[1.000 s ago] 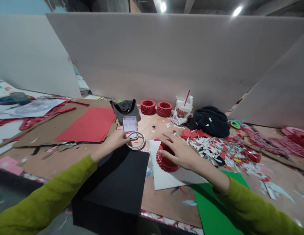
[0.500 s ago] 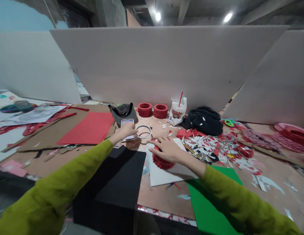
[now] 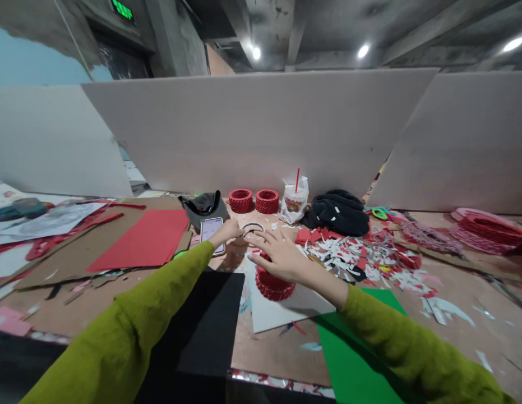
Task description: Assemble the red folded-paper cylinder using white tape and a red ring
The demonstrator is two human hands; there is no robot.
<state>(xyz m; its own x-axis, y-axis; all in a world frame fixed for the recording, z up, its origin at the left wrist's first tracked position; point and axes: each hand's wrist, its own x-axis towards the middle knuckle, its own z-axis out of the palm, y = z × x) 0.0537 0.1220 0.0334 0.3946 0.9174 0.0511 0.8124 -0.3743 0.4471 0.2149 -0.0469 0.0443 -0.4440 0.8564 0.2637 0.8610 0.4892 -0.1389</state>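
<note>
My left hand (image 3: 227, 231) reaches past the phone (image 3: 213, 230), with its fingers closed at the left edge of a thin white ring (image 3: 254, 225), which looks like a nearly used-up tape roll. My right hand (image 3: 281, 255) is spread above a red braided ring (image 3: 275, 287), its fingertips stretching toward the white ring's near side. I cannot tell whether those fingertips touch it. Under the red ring lies a white board (image 3: 261, 317); the right hand hides part of the ring's top.
Two more red braided rings (image 3: 241, 201) stand at the back, between a grey cap (image 3: 204, 207) and a bagged drink (image 3: 295, 201). Paper scraps (image 3: 340, 249) and a black cloth (image 3: 338, 213) lie right. Red sheets (image 3: 138, 238), a black sheet (image 3: 197, 331) and a green sheet (image 3: 353, 353) lie around.
My right hand has lifted off the red braided ring and moved forward toward the white ring. The left hand and white ring have come closer to it. The view has tilted up.
</note>
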